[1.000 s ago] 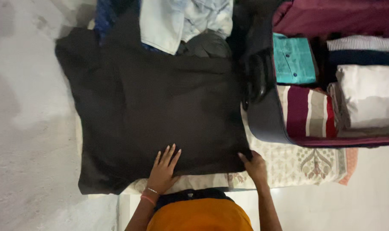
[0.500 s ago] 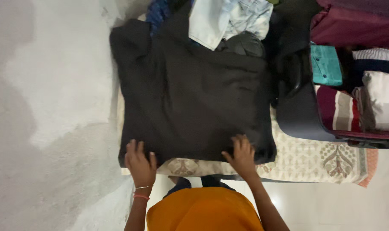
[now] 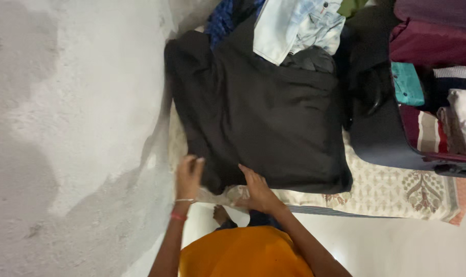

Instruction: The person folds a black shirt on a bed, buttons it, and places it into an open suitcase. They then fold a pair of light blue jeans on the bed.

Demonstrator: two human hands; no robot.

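Head cam: black garment (image 3: 264,128) lies mostly flat on patterned cloth (image 3: 392,192) by open suitcase (image 3: 381,138). Left hand (image 3: 188,177) pinches its near corner, right hand (image 3: 257,191) flat on hem. Fold barely begun imo, rest undone.

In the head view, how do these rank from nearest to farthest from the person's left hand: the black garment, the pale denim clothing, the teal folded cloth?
1. Black garment: its near-left corner is under the left hand.
2. Pale denim clothing: far edge, up and right.
3. Teal folded cloth: inside the suitcase, far right.
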